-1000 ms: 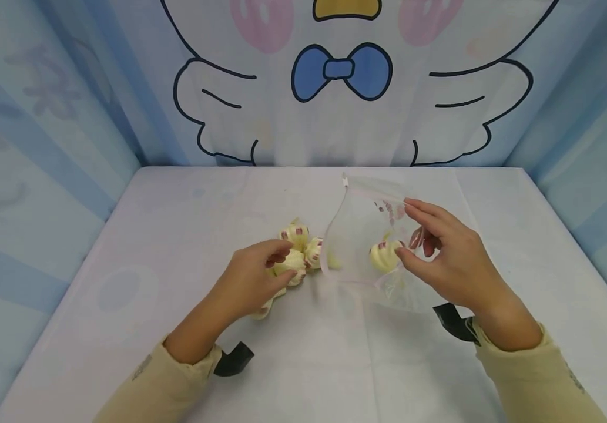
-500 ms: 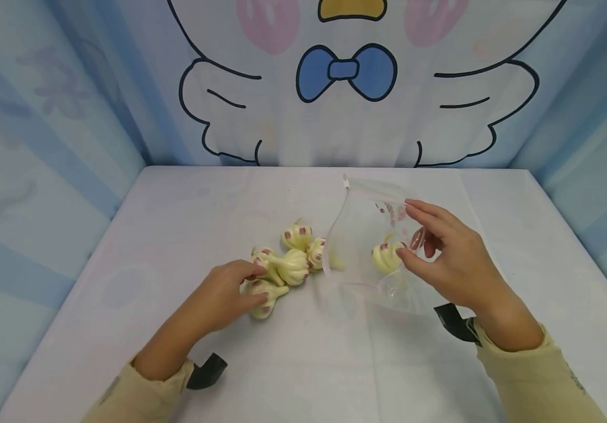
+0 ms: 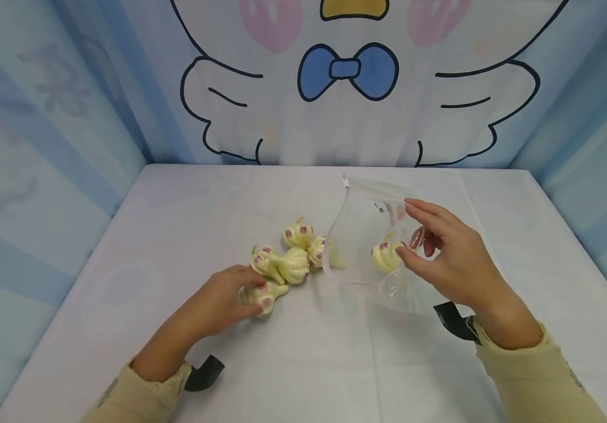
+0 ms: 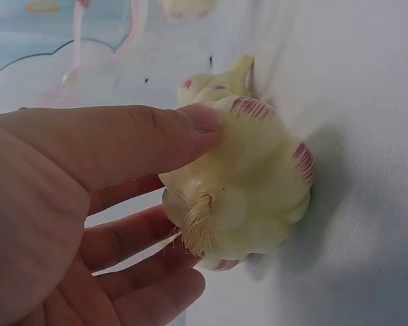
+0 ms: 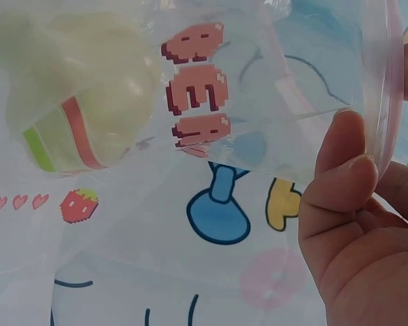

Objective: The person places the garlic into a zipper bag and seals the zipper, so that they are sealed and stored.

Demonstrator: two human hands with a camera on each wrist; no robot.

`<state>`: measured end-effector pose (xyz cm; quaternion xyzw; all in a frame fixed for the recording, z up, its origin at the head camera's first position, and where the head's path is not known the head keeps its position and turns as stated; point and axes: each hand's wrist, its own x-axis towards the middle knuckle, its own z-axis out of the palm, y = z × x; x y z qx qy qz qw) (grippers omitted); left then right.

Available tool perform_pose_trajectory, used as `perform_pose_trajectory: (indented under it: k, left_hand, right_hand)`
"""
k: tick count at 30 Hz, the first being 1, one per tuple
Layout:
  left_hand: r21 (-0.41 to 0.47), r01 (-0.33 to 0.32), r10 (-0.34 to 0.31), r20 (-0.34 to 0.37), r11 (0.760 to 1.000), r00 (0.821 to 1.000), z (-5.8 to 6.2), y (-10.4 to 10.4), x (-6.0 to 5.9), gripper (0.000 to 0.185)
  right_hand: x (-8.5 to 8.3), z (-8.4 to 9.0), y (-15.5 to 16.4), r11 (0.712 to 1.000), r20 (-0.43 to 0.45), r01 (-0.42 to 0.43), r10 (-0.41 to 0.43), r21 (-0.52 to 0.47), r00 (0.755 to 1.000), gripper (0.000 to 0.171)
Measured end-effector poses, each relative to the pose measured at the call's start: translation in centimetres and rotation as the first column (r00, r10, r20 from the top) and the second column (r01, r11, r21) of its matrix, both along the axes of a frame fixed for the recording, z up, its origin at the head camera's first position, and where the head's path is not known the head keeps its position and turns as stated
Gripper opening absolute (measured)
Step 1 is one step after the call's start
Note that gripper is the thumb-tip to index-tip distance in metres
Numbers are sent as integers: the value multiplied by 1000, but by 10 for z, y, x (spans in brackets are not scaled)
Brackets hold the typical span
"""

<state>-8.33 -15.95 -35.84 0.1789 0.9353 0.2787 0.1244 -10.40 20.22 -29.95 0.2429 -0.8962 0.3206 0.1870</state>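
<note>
- Left hand [image 3: 224, 299]: thumb and fingers curled round a garlic bulb [image 3: 262, 295], gripping it on the table [image 3: 176, 235], nearest the person.
- Loose bulbs [image 3: 289, 258]: approx. three more in a cluster just beyond the gripped one, beside the bag mouth.
- Right hand [image 3: 448, 258]: pinches the rim of a clear zip bag [image 3: 366, 235], mouth held open toward the cluster.
- Bag contents: one bulb inside [image 3: 385, 257], near the right fingertips.
- Backdrop [image 3: 345, 70]: cartoon bird w/ blue bow.
</note>
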Motion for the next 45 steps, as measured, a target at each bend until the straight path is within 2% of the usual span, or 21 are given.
perform_pose_trajectory:
  k: [5,12,19,24,29,32,38,45]
  left_hand:
    - [-7,-1,1,-13,1000,1000,-1,0,1,40]
    - [-12,-39,39,21,999,999,-7,2,3,52]
    - [32,-1,2,-36,999,999,-10,2,6,48]
    - [29,1,0,-28,1000,1000,-10,2,7,50]
    - [18,-10,10,10,1000,1000,-2,1,7,53]
    - [43,7,-8,13,999,1000,6,0,7,54]
    - [95,44,-43,-12,994,999,18,-1,6,54]
    - [143,63,-55,-57,988,997,25,2,3,55]
  right_hand:
    - [0,0,0,1000,4,1,-1,1,1000,66]
    - [1,-1,0,1000,8,6,-6,-1,1000,66]
    - [2,-2,1,1000,21,17,-17,-2,1000,66]
    - [1,-2,1,1000,26,22,-22,-2,999,66]
    - [1,-2,2,1000,24,21,-21,-6,1000,67]
    - [1,-3,3,1000,21,18,-18,-9,1000,67]
    - [1,-3,2,1000,11,11,-11,-10,1000,66]
    - [1,-2,1,1000,13,8,-8,-6,1000,65]
